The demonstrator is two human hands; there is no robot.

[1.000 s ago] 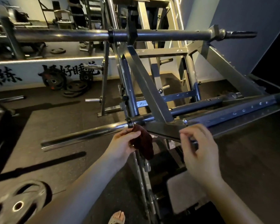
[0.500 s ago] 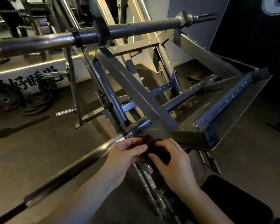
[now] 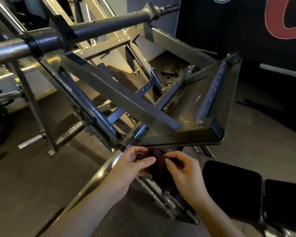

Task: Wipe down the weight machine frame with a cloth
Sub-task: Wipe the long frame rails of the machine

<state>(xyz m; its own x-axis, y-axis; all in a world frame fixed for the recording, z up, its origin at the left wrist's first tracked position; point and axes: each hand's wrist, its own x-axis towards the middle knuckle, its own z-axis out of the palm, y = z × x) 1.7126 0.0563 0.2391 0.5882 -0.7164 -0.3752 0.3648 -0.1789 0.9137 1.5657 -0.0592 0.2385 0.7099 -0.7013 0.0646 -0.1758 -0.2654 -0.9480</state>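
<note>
Holding a dark red cloth (image 3: 158,160) between both hands just below the weight machine frame (image 3: 181,134).

Head view: the left hand (image 3: 132,165) and the right hand (image 3: 184,169) each pinch the cloth between thumb and fingers, probably refolding it for wiping. It hangs just under the frame's near corner, beside a shiny steel bar (image 3: 101,173). Slanted struts and a thick black crossbar (image 3: 109,25) crowd the space above. Black seat pads (image 3: 229,189) lie close at the right.
</note>
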